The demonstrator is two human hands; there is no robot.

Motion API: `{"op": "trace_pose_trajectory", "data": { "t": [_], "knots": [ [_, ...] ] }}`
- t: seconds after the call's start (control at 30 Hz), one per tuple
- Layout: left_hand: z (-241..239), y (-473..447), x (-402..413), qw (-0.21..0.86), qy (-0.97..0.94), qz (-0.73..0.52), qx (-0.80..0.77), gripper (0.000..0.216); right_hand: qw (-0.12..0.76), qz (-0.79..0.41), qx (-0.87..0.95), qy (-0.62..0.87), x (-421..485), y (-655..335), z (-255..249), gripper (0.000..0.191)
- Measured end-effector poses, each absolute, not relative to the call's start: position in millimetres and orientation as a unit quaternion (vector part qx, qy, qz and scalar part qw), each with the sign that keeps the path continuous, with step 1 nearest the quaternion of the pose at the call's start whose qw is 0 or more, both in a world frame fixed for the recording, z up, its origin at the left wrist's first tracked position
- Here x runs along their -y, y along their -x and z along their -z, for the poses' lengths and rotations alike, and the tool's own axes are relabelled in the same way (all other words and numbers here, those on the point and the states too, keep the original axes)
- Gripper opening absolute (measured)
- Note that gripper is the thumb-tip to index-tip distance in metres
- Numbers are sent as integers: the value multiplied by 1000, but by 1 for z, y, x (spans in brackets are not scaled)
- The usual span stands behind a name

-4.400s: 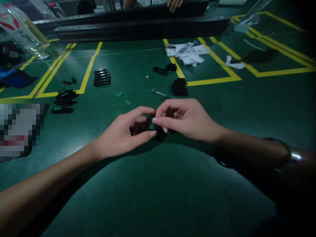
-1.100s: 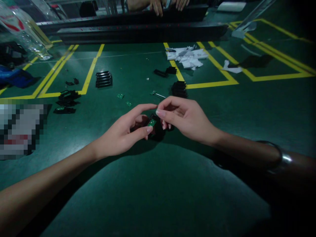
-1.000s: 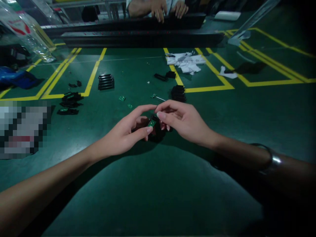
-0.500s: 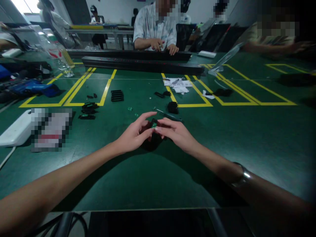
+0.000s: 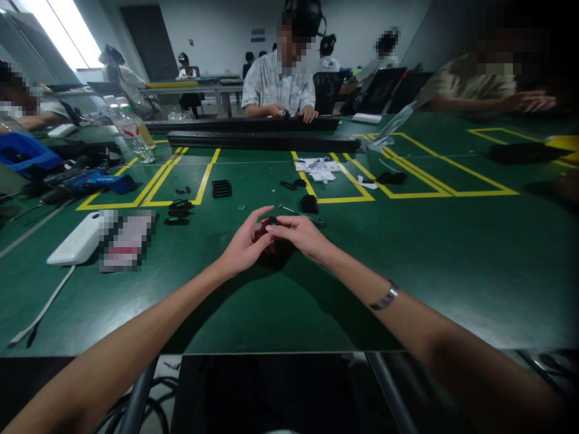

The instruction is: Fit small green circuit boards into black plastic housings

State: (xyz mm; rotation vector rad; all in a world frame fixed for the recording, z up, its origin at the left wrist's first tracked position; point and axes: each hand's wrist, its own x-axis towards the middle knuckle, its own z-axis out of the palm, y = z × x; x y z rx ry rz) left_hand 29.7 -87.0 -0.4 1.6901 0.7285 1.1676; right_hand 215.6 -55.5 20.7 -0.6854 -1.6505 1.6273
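My left hand (image 5: 244,246) and my right hand (image 5: 305,237) meet over the table, their fingertips closed around a small black plastic part (image 5: 272,220). Fingers hide most of this part. The right thumb and forefinger press on its near side, while the left forefinger stretches out past it. Just beyond my right hand lies a screwdriver with a teal handle (image 5: 316,220), partly covered by the fingers. A black block (image 5: 309,204) sits behind it. One small green piece (image 5: 242,207) rests on the table beyond my left hand.
Several black parts (image 5: 177,220) lie at left, near slotted black pieces (image 5: 222,188). A white power bank (image 5: 76,238) with a cable and a pixelated flat object (image 5: 126,241) are closer. Crumpled paper (image 5: 319,169), long black bars (image 5: 262,142) and a bottle (image 5: 136,135) stand farther off. A co-worker (image 5: 280,90) sits opposite.
The view has tilted up and shifted, showing more of the room. My right fingers have moved over the black part, covering the green piece that showed on it. Both hands keep their hold.
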Motion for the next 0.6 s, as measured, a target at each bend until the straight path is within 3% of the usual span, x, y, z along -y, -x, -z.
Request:
{"op": "trace_pose_trajectory", "data": {
  "t": [0.33,0.6],
  "knots": [
    [-1,-19,91,436,-748,-402,-299,55,359,-664,600,264,54,-222,-3,32],
    [-16,-3,96,137,-855,-315,-388,50,366,-648,612,269,58,-219,-9,23]
  ]
}}
